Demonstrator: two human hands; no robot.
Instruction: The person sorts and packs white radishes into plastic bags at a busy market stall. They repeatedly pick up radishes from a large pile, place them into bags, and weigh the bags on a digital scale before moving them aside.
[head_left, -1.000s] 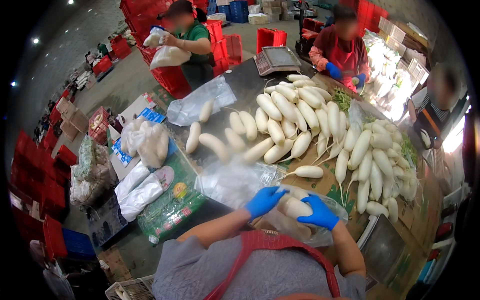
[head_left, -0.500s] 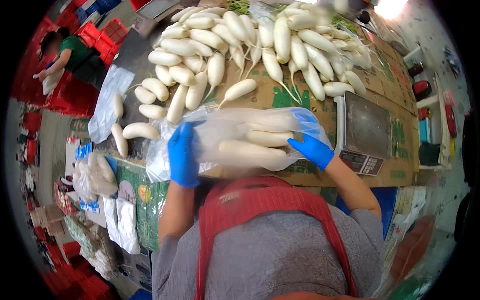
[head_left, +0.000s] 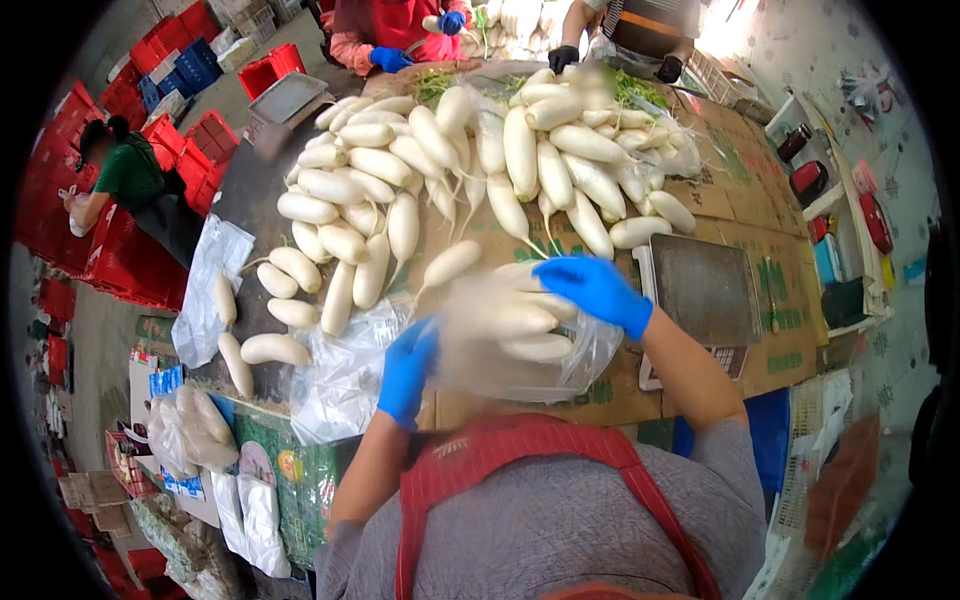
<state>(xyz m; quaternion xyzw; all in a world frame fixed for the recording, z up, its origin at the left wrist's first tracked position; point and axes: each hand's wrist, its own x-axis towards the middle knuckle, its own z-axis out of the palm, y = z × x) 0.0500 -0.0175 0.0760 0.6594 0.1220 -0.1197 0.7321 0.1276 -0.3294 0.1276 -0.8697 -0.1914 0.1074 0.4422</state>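
The right hand (head_left: pixel 597 290) now lies over the radish bag (head_left: pixel 583 372), left hand (head_left: pixel 408 374) alongside (I cannot tell either's grip).

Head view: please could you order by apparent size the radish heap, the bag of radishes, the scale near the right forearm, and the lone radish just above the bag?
Radish heap
Bag of radishes and scale: similar; blur leaves their order unsure
Lone radish
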